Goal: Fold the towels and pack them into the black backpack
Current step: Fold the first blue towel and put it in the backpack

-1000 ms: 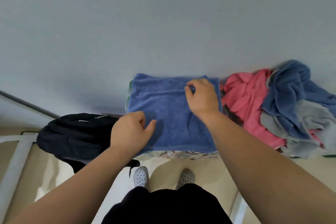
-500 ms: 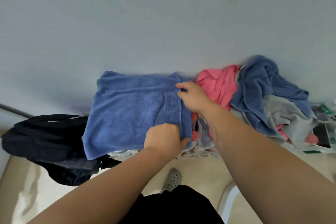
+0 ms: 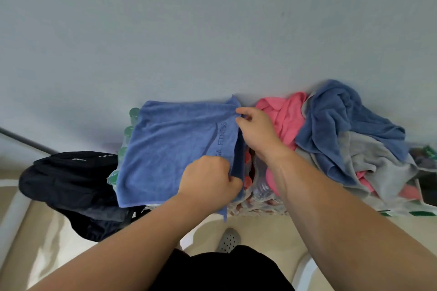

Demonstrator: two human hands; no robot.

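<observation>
Pale wall (image 3: 212, 30) backs the half-folded blue terry towel (image 3: 175, 149); left hand (image 3: 210, 179) pinches its right edge at the near corner, right hand (image 3: 257, 130) at the far corner. Soft black fabric backpack (image 3: 68, 179) slumps left of it.

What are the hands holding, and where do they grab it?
Both hold the blue towel by its right edge: the left hand grips the near end, the right hand pinches the far corner.

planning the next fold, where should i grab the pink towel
Take the pink towel by its bare bunched top near the wall, likely from the left: the loose blue towel and grey towel lie over its right side.
</observation>
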